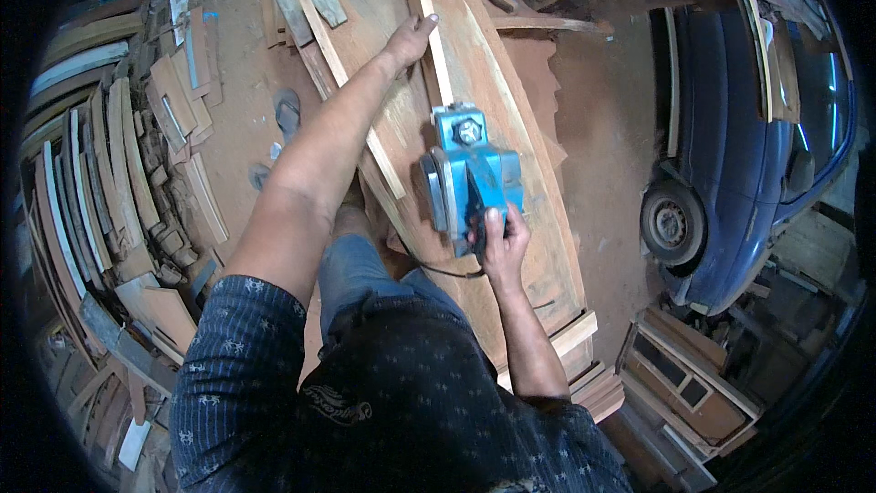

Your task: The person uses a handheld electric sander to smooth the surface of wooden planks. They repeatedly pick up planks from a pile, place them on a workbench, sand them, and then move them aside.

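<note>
A blue electric hand planer (472, 171) rests on the near end of a wooden strip (436, 48), which stands on a dusty wooden workbench (540, 219). My right hand (505, 239) is closed round the planer's rear handle, its black cord running off to the left. Farther up the strip, my left hand (412, 41) grips its sides, thumb on top. A second, narrower strip (349, 89) lies on the bench to the left, under my left forearm. Near the bench's far left corner is a small greyish wood block (330, 8).
Stacked boards (123, 164) and loose offcuts (195, 103) cover the floor at left. A blue car (725, 150) stands at right, with a wooden cabinet-like frame (688, 383) below it. Short wood pieces (599, 390) sit by the bench's near end.
</note>
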Tool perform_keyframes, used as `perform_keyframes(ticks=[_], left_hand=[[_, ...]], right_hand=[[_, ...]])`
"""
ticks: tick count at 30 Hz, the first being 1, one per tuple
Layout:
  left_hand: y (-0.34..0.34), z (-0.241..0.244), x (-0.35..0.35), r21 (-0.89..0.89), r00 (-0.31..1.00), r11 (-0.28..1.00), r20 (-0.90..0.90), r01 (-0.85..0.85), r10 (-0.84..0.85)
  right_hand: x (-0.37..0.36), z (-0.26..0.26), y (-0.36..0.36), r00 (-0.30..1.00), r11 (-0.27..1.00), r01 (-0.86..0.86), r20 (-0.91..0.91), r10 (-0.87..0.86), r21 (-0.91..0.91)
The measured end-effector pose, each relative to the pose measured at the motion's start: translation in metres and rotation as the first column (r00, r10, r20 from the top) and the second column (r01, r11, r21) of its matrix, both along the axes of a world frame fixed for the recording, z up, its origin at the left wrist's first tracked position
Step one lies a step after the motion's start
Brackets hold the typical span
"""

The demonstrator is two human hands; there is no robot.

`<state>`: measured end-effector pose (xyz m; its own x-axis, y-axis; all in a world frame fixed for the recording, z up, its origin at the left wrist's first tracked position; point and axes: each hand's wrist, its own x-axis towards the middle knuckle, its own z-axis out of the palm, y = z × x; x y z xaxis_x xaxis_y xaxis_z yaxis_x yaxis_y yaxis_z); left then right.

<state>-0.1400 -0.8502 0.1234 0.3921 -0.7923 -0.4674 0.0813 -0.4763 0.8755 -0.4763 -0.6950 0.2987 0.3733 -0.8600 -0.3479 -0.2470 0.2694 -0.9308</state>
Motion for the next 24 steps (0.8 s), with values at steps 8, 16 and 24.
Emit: perform_keyframes(ticks=[8,16,24], left_hand=[[0.001,-0.008,0.003,-0.028,0.993,0.999,-0.115,-0.03,0.027],[0.005,-0.011,0.003,-0.027,0.996,1.0,-0.087,-0.007,0.005],[-0.002,-0.021,-0.002,0.017,0.997,0.998,-0.058,-0.053,0.054]], right_hand=[[-0.061,0.046,0.034,0.997,0.994,0.081,0.003,-0.082,0.078],[-0.119,0.057,0.085,0.989,0.985,0.111,-0.108,-0.098,0.13],[-0.074,0.01,0.054,0.998,0.995,0.047,-0.041,-0.044,0.084]])
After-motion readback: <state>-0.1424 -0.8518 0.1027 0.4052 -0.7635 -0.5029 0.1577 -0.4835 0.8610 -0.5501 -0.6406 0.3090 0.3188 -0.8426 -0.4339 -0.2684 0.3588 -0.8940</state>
